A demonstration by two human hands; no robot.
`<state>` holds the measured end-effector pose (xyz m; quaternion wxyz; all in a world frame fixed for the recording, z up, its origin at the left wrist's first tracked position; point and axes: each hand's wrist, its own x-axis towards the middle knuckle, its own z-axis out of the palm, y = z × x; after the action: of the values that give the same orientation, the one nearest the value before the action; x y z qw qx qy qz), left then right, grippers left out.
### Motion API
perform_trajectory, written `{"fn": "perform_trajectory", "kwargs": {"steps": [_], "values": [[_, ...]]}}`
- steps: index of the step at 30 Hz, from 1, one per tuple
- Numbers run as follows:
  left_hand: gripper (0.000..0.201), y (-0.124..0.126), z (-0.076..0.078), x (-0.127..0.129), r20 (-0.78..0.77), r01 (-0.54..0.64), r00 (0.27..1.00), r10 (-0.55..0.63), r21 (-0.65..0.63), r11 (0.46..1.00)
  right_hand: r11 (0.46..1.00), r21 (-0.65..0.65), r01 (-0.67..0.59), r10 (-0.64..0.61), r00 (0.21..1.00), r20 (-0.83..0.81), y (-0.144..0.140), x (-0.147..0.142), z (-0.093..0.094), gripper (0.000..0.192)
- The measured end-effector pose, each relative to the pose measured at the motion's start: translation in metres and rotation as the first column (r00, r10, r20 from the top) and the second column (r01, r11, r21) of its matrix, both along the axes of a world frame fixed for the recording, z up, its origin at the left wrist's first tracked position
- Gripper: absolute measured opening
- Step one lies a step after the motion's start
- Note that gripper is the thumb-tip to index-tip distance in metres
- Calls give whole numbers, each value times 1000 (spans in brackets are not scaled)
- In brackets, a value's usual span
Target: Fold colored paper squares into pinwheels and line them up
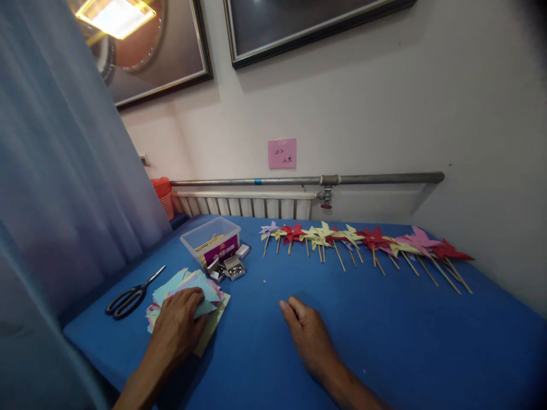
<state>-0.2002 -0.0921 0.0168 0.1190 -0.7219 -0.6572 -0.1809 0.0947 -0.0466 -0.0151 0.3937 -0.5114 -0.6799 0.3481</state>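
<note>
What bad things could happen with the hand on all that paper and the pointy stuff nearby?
The left hand presses on a loose paper stack that hangs near the table edge, so sheets might slide off. The scissors lie right beside it, so a sideways reach might catch the blades. The small open boxes of pins sit just behind the stack; a bump might spill them. The right hand rests on bare cloth.

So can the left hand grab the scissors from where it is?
Probably yes. The left hand rests on the paper stack, and the scissors lie just beside it on bare blue table, nothing between them.
</note>
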Motion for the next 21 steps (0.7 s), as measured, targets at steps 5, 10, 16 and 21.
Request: {"fn": "perform_trajectory", "kwargs": {"steps": [5, 10, 16, 21], "values": [[13, 2, 4, 0, 72, 16, 997, -12, -44, 999, 1000, -20, 4, -4, 1000, 15, 0, 0, 2, 44], [18, 0, 15, 6, 112, -19, 993, 26, -63, 998, 1000, -8, 3, -3, 1000, 17, 1, 0, 0, 44], [25, -2, 15, 7, 151, -102, 982, 115, -92, 991, 1000, 13, -3, 3, 1000, -12, 1, 0, -2, 43], [25, -4, 15, 5, 56, -135, 989, 135, -10, 991, 1000, -9, -1, 1, 1000, 16, 0, 1, 1, 44]]}}
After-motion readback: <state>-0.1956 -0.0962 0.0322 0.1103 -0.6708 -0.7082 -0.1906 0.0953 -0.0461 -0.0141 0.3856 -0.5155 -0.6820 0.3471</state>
